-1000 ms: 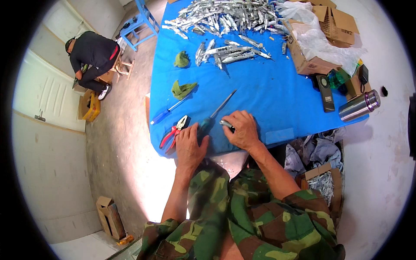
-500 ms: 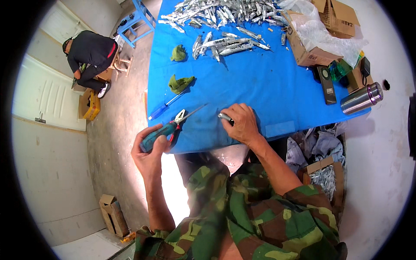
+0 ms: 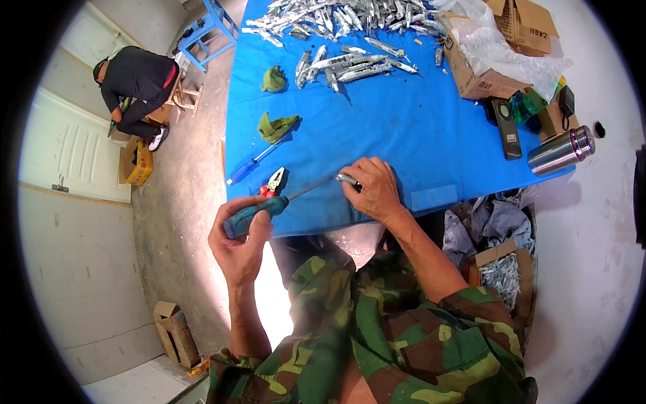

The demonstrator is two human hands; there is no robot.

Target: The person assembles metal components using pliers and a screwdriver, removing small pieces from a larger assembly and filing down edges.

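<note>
My left hand (image 3: 237, 248) is closed round the teal handle of a screwdriver (image 3: 254, 217), its shaft pointing right. The shaft's tip meets, or nearly meets, the end of a small silver cylindrical piece (image 3: 348, 181). That piece is pinched in my right hand (image 3: 377, 192), which rests on the blue cloth; my fingers hide most of it. Just beyond the left hand lie red-handled pliers (image 3: 275, 179). A second screwdriver with a blue handle (image 3: 243, 171) lies beside them, its tip near a crumpled green cloth (image 3: 276, 128).
On the blue-covered table (image 3: 404, 145), a heap of silver metal parts (image 3: 356, 15) fills the far side, with a smaller group (image 3: 346, 67) nearer. A cardboard box (image 3: 481, 77), black device (image 3: 506, 129) and steel flask (image 3: 560, 151) stand right. Another person (image 3: 138, 81) sits far left.
My left hand has shifted slightly right and turned the screwdriver, bringing its tip to the end of the silver piece. My right hand keeps its hold. The view has moved slightly.
</note>
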